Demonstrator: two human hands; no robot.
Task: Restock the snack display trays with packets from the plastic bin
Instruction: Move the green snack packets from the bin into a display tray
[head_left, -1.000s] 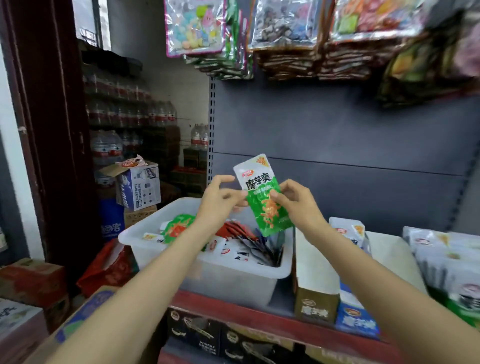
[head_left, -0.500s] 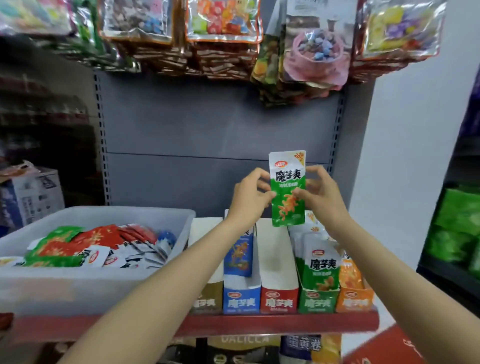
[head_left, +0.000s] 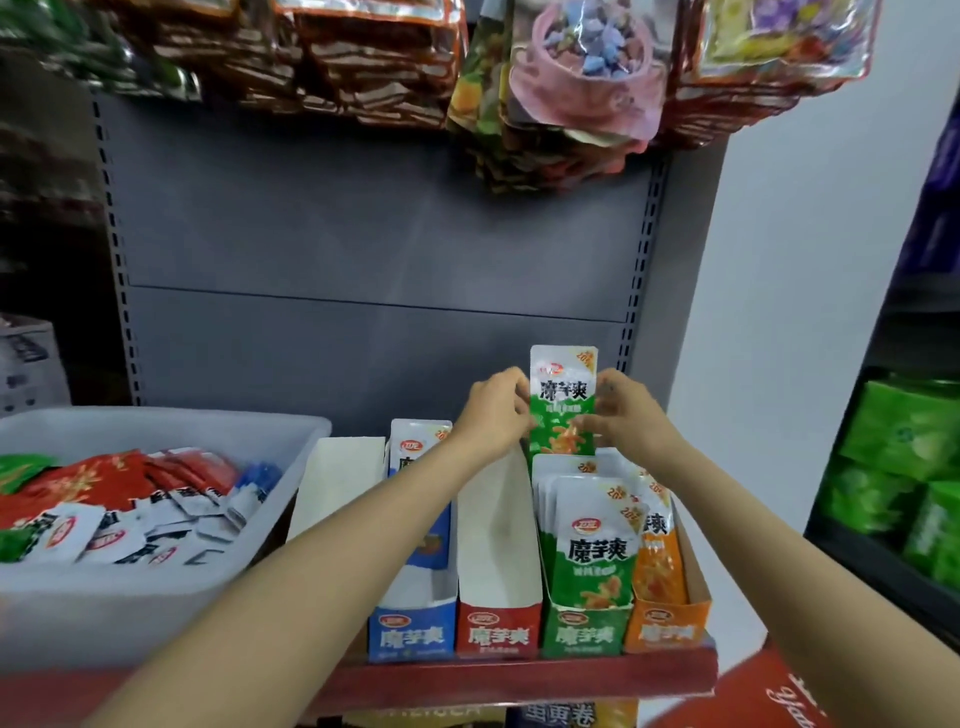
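Grey perforated shelving backs a red-edged shelf, and bagged sweets hang from hooks far above it. On the shelf, at the left, sits a translucent white plastic bin holding a loose heap of red, white and green snack packets. Just right of the bin stands a row of narrow cardboard display trays: a plain white-walled tray, a blue-fronted tray with a packet standing at its far end, a red-fronted tray whose bare inner walls show, a green-fronted tray packed with upright green-and-white packets, and an orange-fronted tray with orange packets. Both arms reach forward over the trays. The left hand pinches the left edge of a green-and-white foil snack packet, and the right hand pinches its right edge, fingers curled round it. The packet is upright, label facing near, above the far end of the green-fronted tray, its lower edge just behind the rearmost packets there. Stacked green packages fill a dark shelf at the far right.
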